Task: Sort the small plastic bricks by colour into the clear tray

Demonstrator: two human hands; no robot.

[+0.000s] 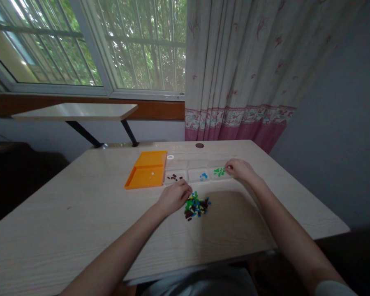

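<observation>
Bottom centre of frame: grey cloth [200,283] over the person's lap, at the near edge of the pale wood-look counter [111,213]. Pale sleeve [333,288] at lower right. Both forearms reach in from the bottom corners.

Just below frame centre: loose pile of small pieces [197,206] on the counter; dark brown, green, blue, pale yellow mixed. Left hand [176,195] at the pile's upper left edge, fingers curled down; can't tell if it grips a piece.

Beyond the pile, mid-frame: clear compartment tray [197,163], two rows. Near row, left to right: brown pieces [174,177], blue pieces [204,176], green pieces [219,172]. Right hand [241,169] is over the tray's right end, beside the green ones, fingertips brought together; can't tell if anything is between them. White ring [170,157] in far row, left end.

Left of the clear tray: orange tray [144,181], two sections, small white bits in the near one.

Further back: dark round grommet [199,145] near the counter's far edge, raised shelf [77,111] on black legs at left. Behind: floral curtain [234,61] upper right, barred window [144,45] upper left, greenery outside
</observation>
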